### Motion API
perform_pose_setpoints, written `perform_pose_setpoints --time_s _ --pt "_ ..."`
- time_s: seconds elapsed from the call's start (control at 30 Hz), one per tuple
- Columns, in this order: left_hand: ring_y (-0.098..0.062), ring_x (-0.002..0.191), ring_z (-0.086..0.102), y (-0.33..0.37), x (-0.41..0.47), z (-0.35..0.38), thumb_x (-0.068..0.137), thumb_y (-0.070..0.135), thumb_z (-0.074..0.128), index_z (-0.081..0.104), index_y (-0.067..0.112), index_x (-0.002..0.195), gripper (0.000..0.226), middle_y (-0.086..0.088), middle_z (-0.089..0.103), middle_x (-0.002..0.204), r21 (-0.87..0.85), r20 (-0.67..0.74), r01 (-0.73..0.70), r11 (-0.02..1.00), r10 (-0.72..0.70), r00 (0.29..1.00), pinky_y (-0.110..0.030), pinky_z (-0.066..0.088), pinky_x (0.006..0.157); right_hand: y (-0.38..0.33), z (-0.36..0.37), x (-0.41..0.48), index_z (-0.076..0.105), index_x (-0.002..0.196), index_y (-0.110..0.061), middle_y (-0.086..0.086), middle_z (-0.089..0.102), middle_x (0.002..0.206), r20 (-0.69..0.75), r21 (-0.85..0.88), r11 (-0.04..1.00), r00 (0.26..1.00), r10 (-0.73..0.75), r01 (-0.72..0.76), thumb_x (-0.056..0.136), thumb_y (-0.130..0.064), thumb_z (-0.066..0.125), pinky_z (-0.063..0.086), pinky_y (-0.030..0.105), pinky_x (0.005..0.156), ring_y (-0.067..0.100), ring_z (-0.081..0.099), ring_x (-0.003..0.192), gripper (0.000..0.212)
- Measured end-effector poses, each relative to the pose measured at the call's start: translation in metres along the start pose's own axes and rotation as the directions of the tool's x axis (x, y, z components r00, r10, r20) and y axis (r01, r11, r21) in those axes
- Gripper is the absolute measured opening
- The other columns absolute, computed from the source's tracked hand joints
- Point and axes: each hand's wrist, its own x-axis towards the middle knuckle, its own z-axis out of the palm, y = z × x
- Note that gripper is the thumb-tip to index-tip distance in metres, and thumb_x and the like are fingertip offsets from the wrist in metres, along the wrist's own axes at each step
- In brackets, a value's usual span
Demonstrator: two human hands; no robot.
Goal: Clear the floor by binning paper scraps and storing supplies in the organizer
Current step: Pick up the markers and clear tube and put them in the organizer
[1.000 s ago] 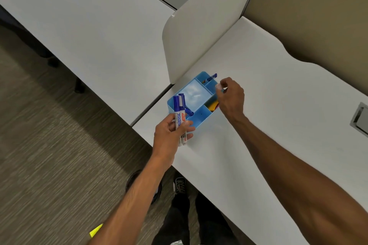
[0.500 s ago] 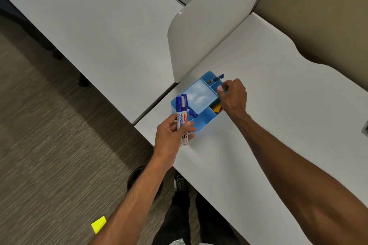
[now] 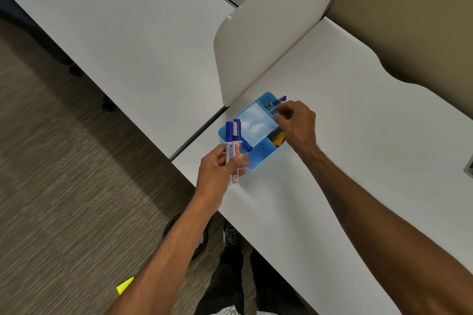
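Note:
A light blue organizer [image 3: 261,158] with several compartments stands on the white desk [image 3: 358,135] near its left edge. My left hand [image 3: 220,169] grips two white markers with blue caps [image 3: 232,146], upright at the organizer's near left corner. My right hand [image 3: 297,123] hovers over the organizer's right side, fingers loosely curled and holding nothing that I can see. A blue pen [image 3: 279,100] leans in the far compartment just by my fingertips. Yellow and red items [image 3: 278,138] lie in a right compartment. Another blue marker [image 3: 247,146] lies in the near compartment.
A curved white divider panel [image 3: 268,33] rises behind the organizer, with a second white desk [image 3: 115,33] beyond it. On the carpet below lie a yellow paper scrap [image 3: 125,285] and a dark round bin [image 3: 184,235] beside my shoes.
My right hand let go of the blue pen in the far compartment and opened its fingers slightly. My left hand kept hold of the two markers.

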Motion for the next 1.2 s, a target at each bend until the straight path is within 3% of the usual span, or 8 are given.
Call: perform_pose_setpoints --time_s 0.1,0.2,0.37,0.5,0.7,0.77,1.0,1.2 --pt "-0.020 0.092 0.077 0.004 0.000 -0.001 0.096 0.015 0.066 0.062 0.011 0.120 0.025 -0.010 0.077 0.100 0.104 0.049 -0.009 0.995 0.004 0.999 -0.033 0.061 0.090 -0.027 -0.014 -0.015 0.071 0.114 -0.011 0.004 0.074 0.099 0.291 0.252 0.966 0.948 -0.130 0.055 0.094 -0.025 0.070 0.060 0.023 0.069 0.013 0.071 0.078 0.024" --pt "-0.020 0.090 0.077 0.011 -0.002 -0.004 0.096 0.017 0.065 0.062 0.011 0.120 0.024 -0.009 0.077 0.098 0.190 0.147 -0.019 0.982 -0.009 0.989 -0.032 0.061 0.091 -0.049 -0.026 -0.025 0.065 0.125 -0.024 0.000 0.072 0.108 0.522 0.282 0.953 0.816 -0.247 0.108 0.092 -0.034 0.071 0.062 0.024 0.071 0.013 0.073 0.086 0.035" --pt "-0.022 0.091 0.077 0.021 -0.004 -0.007 0.095 0.017 0.068 0.065 0.011 0.117 0.023 -0.010 0.077 0.100 0.319 0.276 -0.057 0.946 -0.035 0.961 -0.035 0.059 0.093 -0.067 -0.042 -0.031 0.070 0.104 -0.029 -0.017 0.070 0.092 0.626 0.186 0.940 0.702 -0.339 0.287 0.087 -0.022 0.076 0.057 0.014 0.066 0.001 0.072 0.081 0.019" --pt "-0.019 0.094 0.076 0.027 -0.006 -0.011 0.094 0.025 0.069 0.064 0.013 0.118 0.028 -0.006 0.077 0.102 0.452 0.321 -0.120 0.884 -0.035 0.946 -0.035 0.058 0.092 -0.069 -0.055 -0.032 0.075 0.100 -0.017 -0.015 0.073 0.086 0.678 0.149 0.960 0.682 -0.274 0.238 0.088 -0.018 0.076 0.057 0.013 0.063 0.006 0.076 0.076 0.012" --pt "0.006 0.077 0.066 0.034 -0.004 -0.014 0.092 0.033 0.071 0.066 0.017 0.114 0.028 0.010 0.068 0.090 0.625 0.315 -0.267 0.733 0.075 0.946 -0.010 0.047 0.063 -0.068 -0.066 -0.041 0.075 0.104 -0.008 0.003 0.077 0.093 0.625 0.097 0.970 0.745 -0.233 0.223 0.087 -0.014 0.076 0.058 0.015 0.067 0.006 0.076 0.075 0.017" --pt "0.001 0.082 0.066 0.036 -0.002 -0.014 0.089 0.035 0.073 0.065 0.020 0.119 0.034 0.010 0.068 0.098 0.658 0.261 -0.283 0.697 0.141 0.955 -0.007 0.046 0.059 -0.067 -0.069 -0.045 0.076 0.103 -0.007 0.004 0.077 0.091 0.573 0.119 0.974 0.787 -0.227 0.194 0.086 -0.013 0.078 0.059 0.016 0.068 0.008 0.077 0.074 0.019" --pt "-0.002 0.124 0.050 0.027 -0.006 -0.024 0.086 0.040 0.077 0.052 0.027 0.139 0.060 0.010 0.058 0.138 0.572 -0.037 -0.309 0.759 0.401 0.915 -0.015 0.044 0.089 -0.046 -0.058 -0.055 0.075 0.111 -0.008 0.000 0.072 0.090 0.265 0.057 0.983 0.946 -0.185 0.176 0.087 -0.017 0.077 0.057 0.010 0.069 0.012 0.074 0.076 0.026" --pt "-0.015 0.143 0.040 -0.002 -0.011 -0.036 0.092 0.048 0.065 0.040 0.029 0.149 0.064 0.003 0.045 0.153 0.691 -0.063 -0.245 0.680 0.394 0.917 -0.040 0.038 0.116 -0.030 -0.017 -0.063 0.075 0.112 -0.009 0.007 0.072 0.101 0.191 -0.068 0.964 0.952 -0.240 0.257 0.089 -0.015 0.076 0.060 0.031 0.083 0.017 0.066 0.085 0.024"
